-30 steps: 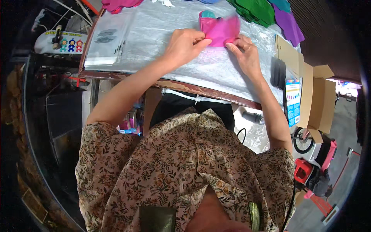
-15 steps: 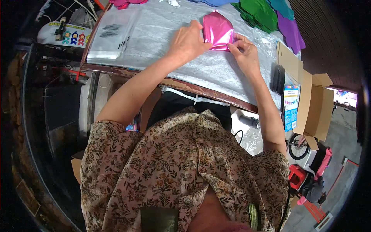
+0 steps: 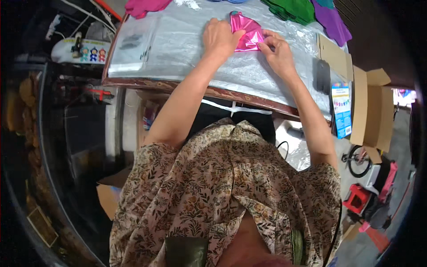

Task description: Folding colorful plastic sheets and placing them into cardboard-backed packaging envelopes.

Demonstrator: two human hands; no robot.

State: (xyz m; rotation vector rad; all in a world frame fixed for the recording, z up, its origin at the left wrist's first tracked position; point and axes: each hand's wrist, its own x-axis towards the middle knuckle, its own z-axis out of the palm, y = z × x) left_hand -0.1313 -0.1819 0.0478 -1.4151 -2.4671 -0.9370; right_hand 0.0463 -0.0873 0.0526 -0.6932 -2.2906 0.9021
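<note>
Past the near edge of the table, I judge the work midway: one piece in hand, creased, not yet let go. My right hand pinches its lower right corner with thumb and forefinger, the other fingers bent; my left hand grips the left side, thumb on top, some fingertips hidden. The pink foil sits between them; beyond, green cloths and a purple cloth lie untouched.
</note>
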